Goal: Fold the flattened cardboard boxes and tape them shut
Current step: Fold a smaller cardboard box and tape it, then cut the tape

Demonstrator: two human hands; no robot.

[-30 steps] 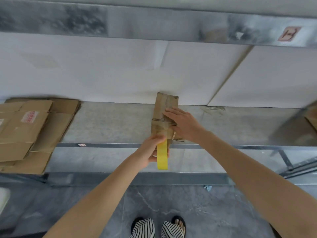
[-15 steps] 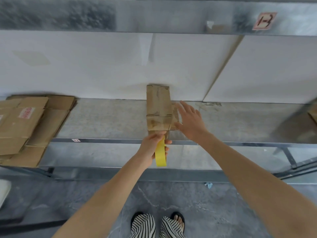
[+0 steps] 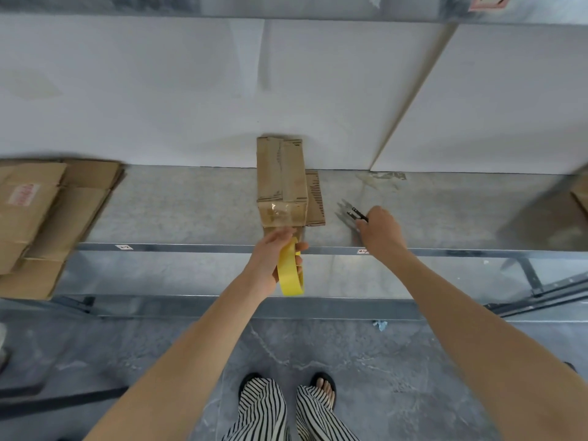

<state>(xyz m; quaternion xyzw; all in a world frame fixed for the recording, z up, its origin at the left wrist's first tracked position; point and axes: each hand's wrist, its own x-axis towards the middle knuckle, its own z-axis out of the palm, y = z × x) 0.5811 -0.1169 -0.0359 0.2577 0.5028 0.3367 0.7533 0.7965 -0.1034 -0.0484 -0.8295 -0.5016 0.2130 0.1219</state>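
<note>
A small folded cardboard box point(image 3: 281, 173) stands on the grey metal shelf point(image 3: 191, 211) against the white wall, clear tape shining on its near face. One flap lies flat on the box's right side. My left hand point(image 3: 270, 253) grips a yellow tape roll point(image 3: 288, 276) just below the box's near edge, at the shelf's front lip. To the right of the box, my right hand point(image 3: 380, 233) reaches over small metal snips point(image 3: 348, 211) lying on the shelf, its fingers curled onto their black handle end.
A stack of flattened cardboard boxes point(image 3: 41, 214) lies at the shelf's left end. More cardboard point(image 3: 580, 195) shows at the far right edge. A lower metal shelf point(image 3: 191, 275) runs beneath, and my feet stand on the grey floor.
My right hand left the top of the box and moved right to the snips on the shelf. My left hand kept the tape roll at the box's near edge.
</note>
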